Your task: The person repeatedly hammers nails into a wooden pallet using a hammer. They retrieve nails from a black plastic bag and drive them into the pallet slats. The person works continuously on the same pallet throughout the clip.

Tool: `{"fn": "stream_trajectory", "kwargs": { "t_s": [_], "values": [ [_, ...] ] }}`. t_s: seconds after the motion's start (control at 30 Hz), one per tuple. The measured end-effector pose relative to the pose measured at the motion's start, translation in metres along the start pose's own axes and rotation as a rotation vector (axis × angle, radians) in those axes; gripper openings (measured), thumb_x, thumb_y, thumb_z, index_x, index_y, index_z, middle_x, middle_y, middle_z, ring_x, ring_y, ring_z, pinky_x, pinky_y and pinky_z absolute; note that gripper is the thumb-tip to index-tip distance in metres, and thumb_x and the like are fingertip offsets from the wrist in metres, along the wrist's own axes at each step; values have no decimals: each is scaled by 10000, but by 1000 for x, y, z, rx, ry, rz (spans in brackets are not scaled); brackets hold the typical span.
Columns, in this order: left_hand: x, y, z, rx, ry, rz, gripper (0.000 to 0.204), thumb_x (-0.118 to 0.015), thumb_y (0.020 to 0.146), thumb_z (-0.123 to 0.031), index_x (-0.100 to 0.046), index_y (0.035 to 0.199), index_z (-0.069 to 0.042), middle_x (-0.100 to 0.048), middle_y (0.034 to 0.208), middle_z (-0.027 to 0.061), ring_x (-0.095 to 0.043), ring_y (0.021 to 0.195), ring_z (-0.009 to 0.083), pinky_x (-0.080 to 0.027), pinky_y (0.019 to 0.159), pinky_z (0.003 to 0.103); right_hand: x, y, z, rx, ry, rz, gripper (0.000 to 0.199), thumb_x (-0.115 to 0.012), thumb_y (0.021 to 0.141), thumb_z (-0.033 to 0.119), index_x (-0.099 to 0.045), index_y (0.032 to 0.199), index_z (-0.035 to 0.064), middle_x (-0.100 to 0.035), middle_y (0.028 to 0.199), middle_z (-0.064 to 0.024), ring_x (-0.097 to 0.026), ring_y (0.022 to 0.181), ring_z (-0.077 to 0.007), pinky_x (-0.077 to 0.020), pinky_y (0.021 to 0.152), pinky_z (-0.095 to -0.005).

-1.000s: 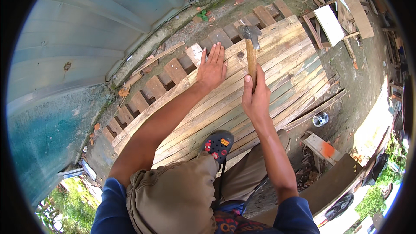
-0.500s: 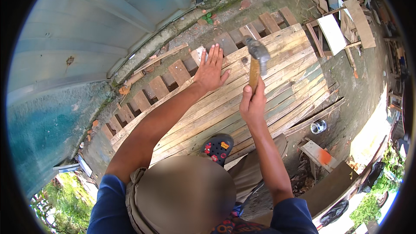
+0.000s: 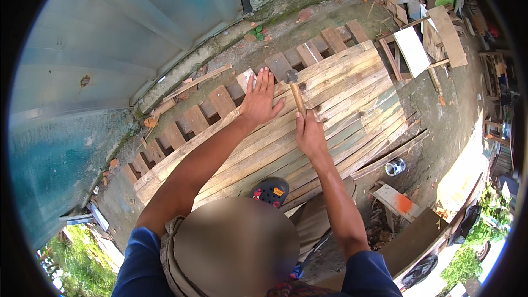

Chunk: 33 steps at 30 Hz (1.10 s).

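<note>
A hammer [image 3: 297,93] with a wooden handle and a dark metal head is gripped by my right hand [image 3: 311,135], the fingers wrapped round the lower handle. Its head is down at the far edge of a platform of pale wooden planks [image 3: 341,96]; whether it touches the wood I cannot tell. To the left of the hammer, my left hand [image 3: 260,100] lies flat with its fingers stretched across the far plank, the tips reaching over a short crosspiece [image 3: 245,80] with a whitish face. No nail can be made out near the hammer head.
Short brown crosspieces [image 3: 222,100] stick out along the platform's far side. A loose strip of wood [image 3: 201,80] lies by the metal wall [image 3: 88,49]. To the right stand a tin can [image 3: 395,167] and a board with an orange patch [image 3: 397,200]. Scrap boards [image 3: 411,52] are heaped at the far right.
The hammer in my right hand has come down and to the left, from raised above the planks to the far edge. My left hand stays flat on the wood. The view has shifted slightly.
</note>
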State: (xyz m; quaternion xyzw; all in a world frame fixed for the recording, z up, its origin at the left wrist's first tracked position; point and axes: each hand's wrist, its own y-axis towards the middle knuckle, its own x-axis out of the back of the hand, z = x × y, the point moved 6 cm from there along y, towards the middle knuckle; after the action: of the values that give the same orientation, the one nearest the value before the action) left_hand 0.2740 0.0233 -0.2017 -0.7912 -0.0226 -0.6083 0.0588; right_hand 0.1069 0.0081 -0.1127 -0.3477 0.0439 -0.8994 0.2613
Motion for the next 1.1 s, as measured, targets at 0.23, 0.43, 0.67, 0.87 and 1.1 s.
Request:
{"fn": "stream_trajectory", "kwargs": {
  "t_s": [0.23, 0.43, 0.67, 0.87, 1.1],
  "values": [
    [-7, 0, 0, 17, 18, 42, 881, -445, 1018, -511, -214, 1555, 147, -162, 1665, 313, -114, 1582, 388, -62, 1274, 544, 27, -29, 32, 322, 315, -301, 340, -511, 1083, 284, -514, 1124, -54, -617, 700, -268, -644, 631, -462, -478, 555, -449],
    [-8, 1, 0, 42, 47, 4, 899, -456, 1009, -525, -219, 1551, 152, -178, 1656, 326, -120, 1577, 406, -58, 1259, 588, 8, 0, -5, -49, -21, -5, 311, -548, 1061, 273, -509, 1113, -32, -631, 723, -337, -647, 707, -550, -492, 584, -588],
    [-7, 0, 1, 31, 20, -33, 904, -490, 993, -503, -218, 1548, 157, -180, 1653, 333, -120, 1576, 413, -45, 1254, 598, 9, 3, -12, -152, -146, -28, 373, -547, 1060, 312, -516, 1113, -56, -645, 741, -337, -664, 753, -541, -512, 648, -590],
    [-7, 2, 3, 34, 46, -87, 918, -456, 996, -547, -242, 1541, 161, -190, 1653, 328, -101, 1580, 404, -41, 1255, 597, 11, 6, -26, -20, 122, -123, 430, -517, 1072, 350, -552, 1110, -77, -663, 786, -342, -658, 761, -552, -530, 665, -578],
    [-6, 2, 4, 16, 10, -80, 873, -473, 1002, -525, -270, 1553, 122, -262, 1650, 273, -159, 1576, 362, -52, 1263, 580, 21, -19, -31, -141, 250, -153, 363, -548, 1066, 285, -523, 1207, -49, -669, 800, -297, -680, 791, -508, -531, 709, -528]
  ]
}}
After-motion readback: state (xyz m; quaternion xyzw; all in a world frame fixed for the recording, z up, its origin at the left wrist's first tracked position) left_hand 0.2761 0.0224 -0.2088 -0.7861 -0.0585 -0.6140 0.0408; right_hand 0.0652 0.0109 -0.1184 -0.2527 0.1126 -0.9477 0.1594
